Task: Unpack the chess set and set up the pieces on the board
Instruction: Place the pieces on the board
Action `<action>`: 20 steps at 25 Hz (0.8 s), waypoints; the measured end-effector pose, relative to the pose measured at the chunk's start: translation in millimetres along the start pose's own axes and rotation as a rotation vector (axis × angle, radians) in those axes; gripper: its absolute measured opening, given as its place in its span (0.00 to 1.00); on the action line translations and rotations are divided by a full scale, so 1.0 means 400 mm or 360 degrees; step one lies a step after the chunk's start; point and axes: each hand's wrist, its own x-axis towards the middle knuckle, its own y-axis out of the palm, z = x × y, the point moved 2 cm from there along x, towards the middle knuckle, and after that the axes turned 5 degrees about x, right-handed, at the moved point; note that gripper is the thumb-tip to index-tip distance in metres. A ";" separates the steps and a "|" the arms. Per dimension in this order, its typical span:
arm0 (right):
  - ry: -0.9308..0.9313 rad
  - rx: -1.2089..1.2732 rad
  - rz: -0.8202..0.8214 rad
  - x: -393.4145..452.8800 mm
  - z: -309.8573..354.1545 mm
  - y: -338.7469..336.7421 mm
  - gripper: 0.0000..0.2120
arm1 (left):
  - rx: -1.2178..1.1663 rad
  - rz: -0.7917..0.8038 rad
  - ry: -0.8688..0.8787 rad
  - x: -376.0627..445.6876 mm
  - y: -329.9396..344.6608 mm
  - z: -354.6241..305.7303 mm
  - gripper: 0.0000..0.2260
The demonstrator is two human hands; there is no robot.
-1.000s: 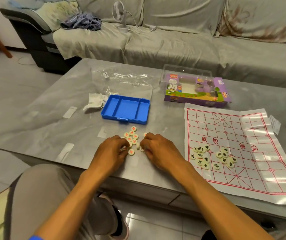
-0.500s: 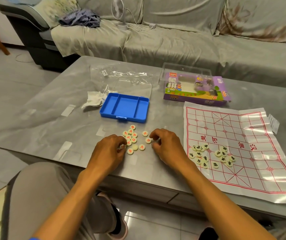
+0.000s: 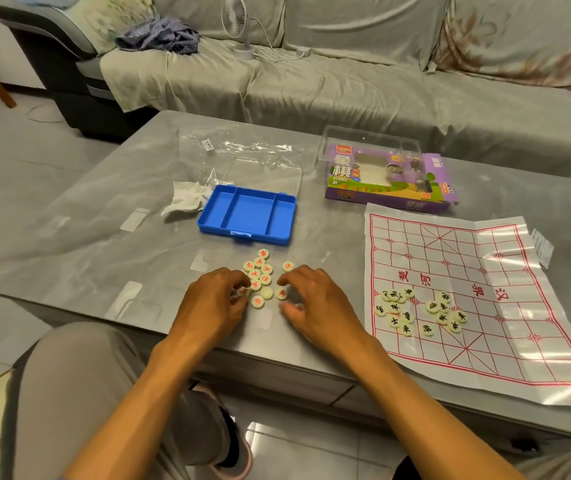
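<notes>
While both hands curl over the red pieces (image 3: 260, 277) lying between them, left hand (image 3: 213, 303) seemingly pinching one and right hand (image 3: 315, 306) with its grip unclear, the board (image 3: 519, 341) waits off to the right, nearer the right hand.

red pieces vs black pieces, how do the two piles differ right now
The red pieces lie on the bare table, below the blue tray; the black pieces lie on the board. Both hands, left and right, are at the red pieces; nothing touches the black pieces. Red sits in one tight clump, black in two loose clusters. Both are cream discs, unsorted, not yet set up.
</notes>
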 end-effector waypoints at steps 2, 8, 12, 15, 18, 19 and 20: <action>-0.0013 -0.0059 0.0058 0.015 0.015 0.011 0.14 | -0.0055 -0.0020 -0.0015 -0.007 -0.011 0.006 0.10; 0.0034 -0.0055 0.0015 0.015 0.015 0.009 0.09 | -0.0116 -0.0006 0.0011 -0.019 -0.015 0.002 0.10; 0.0128 -0.0012 -0.0090 -0.027 0.005 -0.007 0.10 | -0.0133 -0.0025 0.0055 -0.019 -0.012 -0.010 0.10; 0.0117 -0.0115 -0.0041 -0.047 0.027 0.001 0.09 | -0.0123 0.0000 0.0094 -0.018 -0.001 -0.024 0.10; 0.0117 -0.0222 -0.0017 -0.050 0.045 0.015 0.09 | -0.0127 0.0018 0.0103 -0.018 0.004 -0.030 0.10; 0.0135 -0.0215 -0.0026 -0.050 0.041 0.017 0.08 | -0.0128 0.0026 0.0103 -0.017 0.005 -0.030 0.10; 0.0154 -0.0188 -0.0042 -0.050 0.034 0.018 0.08 | -0.0129 0.0030 0.0105 -0.017 0.007 -0.029 0.09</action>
